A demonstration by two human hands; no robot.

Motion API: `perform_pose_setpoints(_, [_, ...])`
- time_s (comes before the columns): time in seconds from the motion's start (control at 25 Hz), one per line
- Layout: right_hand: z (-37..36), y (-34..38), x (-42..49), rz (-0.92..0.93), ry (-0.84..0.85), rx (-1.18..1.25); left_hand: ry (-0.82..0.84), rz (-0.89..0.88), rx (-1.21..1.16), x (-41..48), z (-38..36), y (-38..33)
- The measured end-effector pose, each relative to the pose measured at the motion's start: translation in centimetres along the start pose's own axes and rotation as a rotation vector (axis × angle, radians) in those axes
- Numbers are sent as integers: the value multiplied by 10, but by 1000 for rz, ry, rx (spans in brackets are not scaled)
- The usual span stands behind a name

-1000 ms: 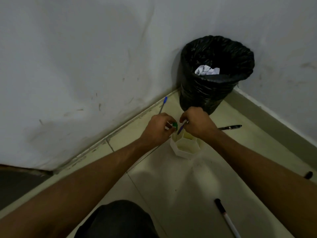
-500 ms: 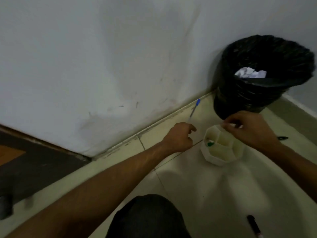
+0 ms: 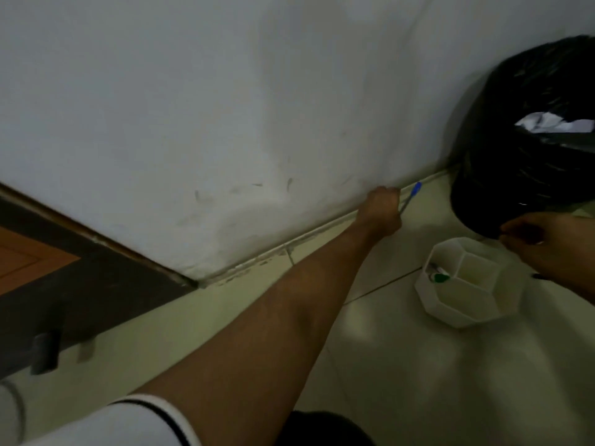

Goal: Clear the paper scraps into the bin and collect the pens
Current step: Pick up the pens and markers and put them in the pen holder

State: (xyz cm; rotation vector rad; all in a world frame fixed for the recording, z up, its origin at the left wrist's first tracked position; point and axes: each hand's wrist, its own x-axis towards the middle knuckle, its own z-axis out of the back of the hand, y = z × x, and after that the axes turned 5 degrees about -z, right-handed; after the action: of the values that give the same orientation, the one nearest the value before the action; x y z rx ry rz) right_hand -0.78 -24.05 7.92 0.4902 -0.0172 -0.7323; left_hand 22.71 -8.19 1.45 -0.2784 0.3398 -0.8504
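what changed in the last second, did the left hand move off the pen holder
Yes. The left hand left the white holder and reached out to the blue pen by the wall, closing around it. The right hand stayed near the holder; the holder and bin stayed put.

Left arm stretched out long, bare forearm running from 7 o'clock up toward 1 o'clock, white sleeve with a dark stripe at the shoulder end. Left hand (image 3: 383, 210) curled into a loose fist, knuckles up, fingers closed round something thin. Right hand (image 3: 550, 243) enters at 3 o'clock, palm down, fingers bent and spread, blurred; grip unclear.
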Motion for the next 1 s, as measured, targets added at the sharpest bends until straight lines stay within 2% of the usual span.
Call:
perform_pose_setpoints(0.08, [10, 26, -9, -27, 54, 14, -18, -60, 46, 13, -16, -3])
perform_pose_setpoints(0.16, [14, 24, -10, -28, 38, 12, -19, -109, 89, 24, -29, -7])
perform_pose_setpoints(0.28, [11, 9, -12, -52, 47, -1, -64, -100, 145, 29, -35, -17])
perform_pose_setpoints(0.4, [9, -14, -14, -87, 82, -43, -121, -70, 91, 27, -33, -18])
perform_pose_setpoints(0.48, [9, -36, -21, -137, 103, -86, -109, -17, -17, 22, -27, -22])
perform_pose_setpoints(0.64, [8, -86, -29, -298, 66, -120, -138, 43, -396, -10, -9, -50])
perform_pose_setpoints(0.76, [2, -107, -22, -240, 87, -198, -103, 66, -705, -54, 14, -77])
perform_pose_setpoints(0.88, [-22, -105, -10, -50, 174, -422, -59, -12, -706, -84, 28, -93])
perform_pose_setpoints(1.0, [-33, -103, -8, -145, 244, -506, -76, -84, -756, -90, 40, -100])
